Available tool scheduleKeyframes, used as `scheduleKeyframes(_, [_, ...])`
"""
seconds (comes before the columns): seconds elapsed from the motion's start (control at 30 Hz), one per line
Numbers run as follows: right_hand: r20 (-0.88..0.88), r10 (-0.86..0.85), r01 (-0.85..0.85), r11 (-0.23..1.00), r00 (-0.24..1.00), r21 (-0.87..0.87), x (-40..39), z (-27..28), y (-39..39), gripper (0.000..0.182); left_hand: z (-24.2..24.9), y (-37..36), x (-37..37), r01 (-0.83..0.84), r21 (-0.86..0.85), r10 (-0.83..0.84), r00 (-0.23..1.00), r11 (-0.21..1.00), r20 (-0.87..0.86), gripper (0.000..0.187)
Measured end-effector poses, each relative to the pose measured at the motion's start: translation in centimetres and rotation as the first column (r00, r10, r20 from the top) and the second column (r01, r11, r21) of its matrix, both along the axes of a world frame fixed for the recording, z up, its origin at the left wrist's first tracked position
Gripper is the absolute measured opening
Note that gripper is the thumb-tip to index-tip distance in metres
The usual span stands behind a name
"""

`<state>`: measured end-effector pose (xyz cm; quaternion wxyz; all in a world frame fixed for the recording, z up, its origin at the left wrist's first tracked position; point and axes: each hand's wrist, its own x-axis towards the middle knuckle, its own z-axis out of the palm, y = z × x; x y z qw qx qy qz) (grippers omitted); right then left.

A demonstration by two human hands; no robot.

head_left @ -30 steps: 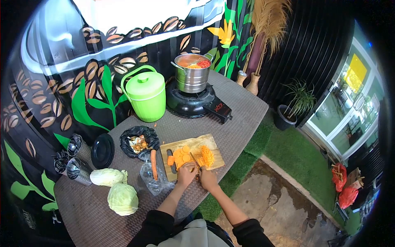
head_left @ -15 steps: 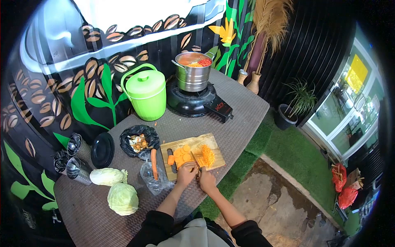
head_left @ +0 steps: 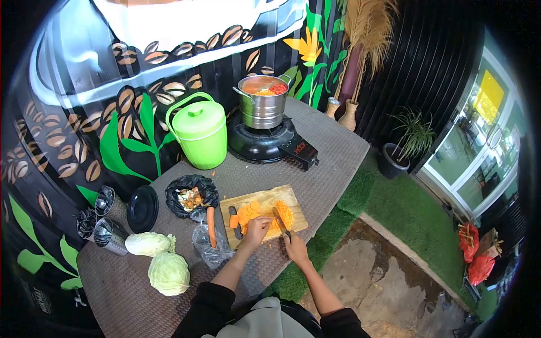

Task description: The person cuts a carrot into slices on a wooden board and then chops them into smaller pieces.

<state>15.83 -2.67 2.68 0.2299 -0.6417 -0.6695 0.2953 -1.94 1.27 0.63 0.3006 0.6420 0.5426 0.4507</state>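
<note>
My right hand [head_left: 295, 248] grips a kitchen knife [head_left: 279, 219], its blade angled over the cutting board [head_left: 286, 192] beside the diced carrot [head_left: 285, 214]. My left hand [head_left: 258, 230] is over the board's near side, left of the blade, with its fingers bent and drawn together. What lies under those fingertips is hidden. Round carrot slices [head_left: 246, 212] lie on the board just beyond my left hand. At the board's left edge are a carrot stub [head_left: 234, 221] and a dark-handled tool [head_left: 232, 210], partly covered.
A whole carrot [head_left: 211, 225] lies on a clear plastic bag [head_left: 207, 246]. Nearby are a black bag of peelings [head_left: 191, 197], a cabbage [head_left: 169, 274] and a napa cabbage [head_left: 147, 243]. Behind stand a green lidded bucket [head_left: 200, 135] and a steel pot [head_left: 262, 110] on a black stove [head_left: 259, 142].
The knife has shifted right, away from my left fingers, and my right hand has moved right and slightly nearer to me. My left hand has moved slightly. The camera view has tilted a little.
</note>
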Motion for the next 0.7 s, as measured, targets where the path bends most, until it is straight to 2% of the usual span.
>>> scheduleKeyframes(0.17, [0.157, 0.033, -0.047, 0.995, 0.987, 0.088, 0.1, 0.5, -0.4, 0.038, 0.9, 0.1, -0.2, -0.037, 0.079, 0.044, 0.995, 0.996, -0.093, 0.02])
scheduleKeyframes(0.23, [0.257, 0.067, -0.102, 0.987, 0.964, 0.126, 0.1, 1.8, -0.7, 0.034, 2.1, -0.5, 0.0, -0.134, 0.325, 0.201, 0.963, 0.936, -0.181, 0.018])
scheduleKeyframes(0.27, [0.256, 0.067, -0.102, 0.987, 0.964, 0.127, 0.1, 1.7, -0.6, 0.034, 2.6, -0.9, 0.2, -0.134, 0.326, 0.201, 0.962, 0.936, -0.182, 0.018])
scheduleKeyframes(0.33, [0.286, 0.039, -0.107, 0.968, 0.957, 0.226, 0.2, 1.6, -0.4, 0.032, 3.5, -1.6, 1.0, -0.239, 0.342, 0.304, 0.941, 0.909, -0.149, 0.026])
scheduleKeyframes(0.47, [0.263, 0.075, -0.151, 0.947, 0.962, 0.283, 0.9, 1.8, -0.2, 0.028, 3.4, -2.2, 1.6, -0.262, 0.336, 0.316, 0.942, 0.905, -0.116, 0.033])
scheduleKeyframes(0.53, [0.314, 0.064, -0.199, 0.885, 0.947, 0.421, 1.2, 1.7, 0.0, 0.026, 3.9, -2.6, 1.6, -0.194, 0.35, 0.303, 0.907, 0.917, -0.292, 0.041])
scheduleKeyframes(0.7, [0.314, 0.082, -0.206, 0.899, 0.946, 0.387, 1.2, 2.1, 0.0, 0.024, 4.7, -3.1, 3.1, -0.226, 0.279, 0.322, 0.872, 0.933, -0.369, 0.053])
